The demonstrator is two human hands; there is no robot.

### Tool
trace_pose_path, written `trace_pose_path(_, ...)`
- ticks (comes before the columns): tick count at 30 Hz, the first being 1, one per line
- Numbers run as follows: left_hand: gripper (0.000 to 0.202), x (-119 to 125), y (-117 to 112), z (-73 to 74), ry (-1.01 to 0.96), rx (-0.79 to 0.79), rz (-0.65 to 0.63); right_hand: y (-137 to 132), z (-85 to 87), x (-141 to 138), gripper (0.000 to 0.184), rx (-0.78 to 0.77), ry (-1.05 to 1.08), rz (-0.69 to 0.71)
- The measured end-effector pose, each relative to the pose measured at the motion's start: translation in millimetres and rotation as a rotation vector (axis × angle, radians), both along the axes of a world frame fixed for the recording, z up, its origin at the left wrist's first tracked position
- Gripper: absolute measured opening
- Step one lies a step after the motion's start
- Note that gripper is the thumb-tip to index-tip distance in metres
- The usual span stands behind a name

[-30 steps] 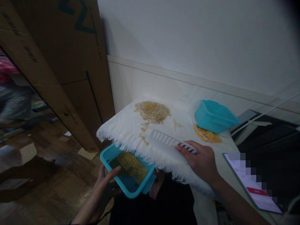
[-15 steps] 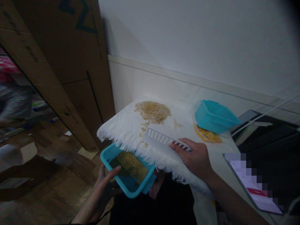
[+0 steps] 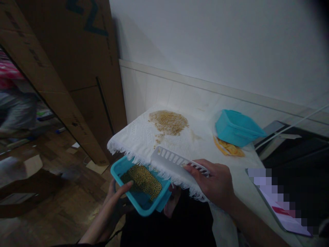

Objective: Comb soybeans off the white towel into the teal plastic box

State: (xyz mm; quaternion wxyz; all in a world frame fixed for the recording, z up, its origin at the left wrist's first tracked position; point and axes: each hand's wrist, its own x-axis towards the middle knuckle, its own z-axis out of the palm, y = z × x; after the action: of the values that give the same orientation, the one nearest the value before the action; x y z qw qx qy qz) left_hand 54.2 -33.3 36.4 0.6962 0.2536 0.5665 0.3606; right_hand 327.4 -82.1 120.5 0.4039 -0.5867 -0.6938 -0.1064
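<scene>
My left hand [image 3: 115, 197] grips the left side of a blue plastic container [image 3: 144, 210], thumb over its rim. Soybeans [image 3: 144, 181] fill part of the container, which sits just below the fringed edge of a white tablecloth [image 3: 131, 139]. In my right hand [image 3: 214, 178] is a pale slotted plastic piece [image 3: 172, 164], its long flat side low on the cloth near the fringe. What exactly this piece is, I cannot tell. Farther back on the cloth lies a spread pile of soybeans [image 3: 169, 121], with a few loose beans trailing toward the slotted piece.
A second blue container [image 3: 236, 128] stands on a yellow cloth [image 3: 228, 147] at the table's right. Beyond it are a dark device and a lit, blurred screen [image 3: 277, 206]. A tall cardboard box [image 3: 77, 85] rises at left; a person's legs [image 3: 17, 106] show behind it.
My right hand has drawn the slotted piece down and toward the cloth's front edge. The loose beans by the fringe are now mostly out of sight. My left hand and the container stay put.
</scene>
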Motion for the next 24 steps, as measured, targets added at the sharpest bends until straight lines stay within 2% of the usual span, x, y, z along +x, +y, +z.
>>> trace_pose_path(4,0.092,-0.3,-0.4,2.0,-0.019,-0.012,-0.001,5.6,0.7,4.7,0.033,0.078,0.01,-0.097)
trace_pose_path(6,0.093,-0.7,-0.9,3.1,-0.028,-0.011,-0.005,9.8,-0.7,6.5,0.03,0.07,0.039,-0.108)
trace_pose_path(15,0.089,-2.2,0.0,-1.2,-0.027,-0.008,-0.009,18.1,-4.3,4.0,0.023,-0.039,0.143,-0.094)
trace_pose_path(24,0.091,-1.8,-2.1,4.4,-0.041,-0.002,-0.024,23.5,-1.2,-1.0,0.025,-0.12,0.22,-0.035)
